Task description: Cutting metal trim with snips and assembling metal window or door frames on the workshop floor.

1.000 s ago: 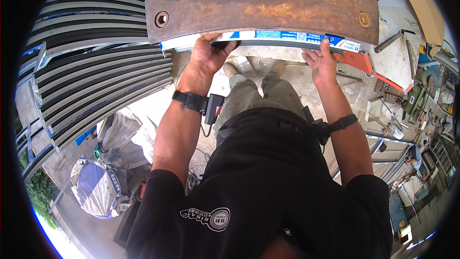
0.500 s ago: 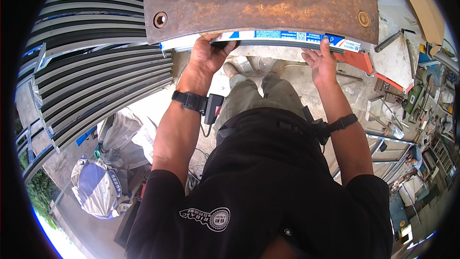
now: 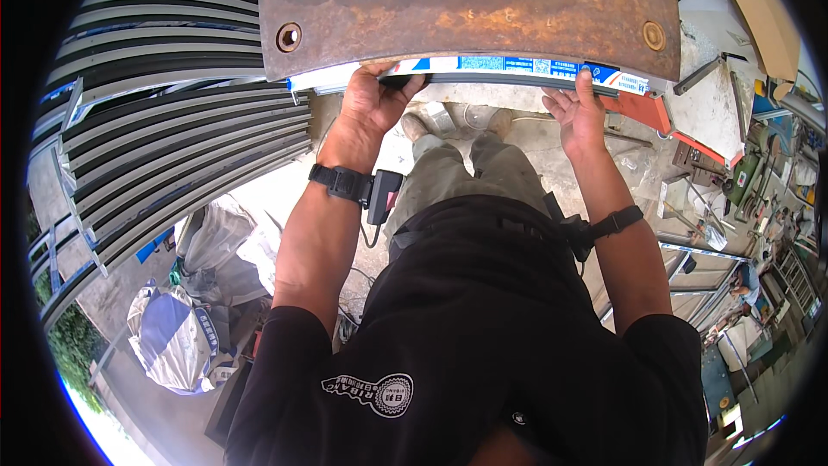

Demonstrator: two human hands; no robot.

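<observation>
A long metal profile (image 3: 483, 78), with blue-and-white printed film on its face and a dark grey lower edge, lies along the near edge of a rusty steel plate (image 3: 466, 0). My left hand (image 3: 377, 97) grips the profile near its left end, with fingertips reaching over it toward the plate. Near the other end is my right hand (image 3: 580, 116), its thumb pressed against the film and its other fingers partly curled below the lower edge. The far side of the profile is hidden by the plate's edge.
Several grey and black profiles (image 3: 190, 138) are stacked on a rack at the left. Below them sits a white-and-blue bag (image 3: 177, 336). An orange-red metal piece (image 3: 642, 112) juts out right of the plate. Tools and scrap (image 3: 759, 173) clutter the far right, beneath a cardboard sheet (image 3: 759, 9).
</observation>
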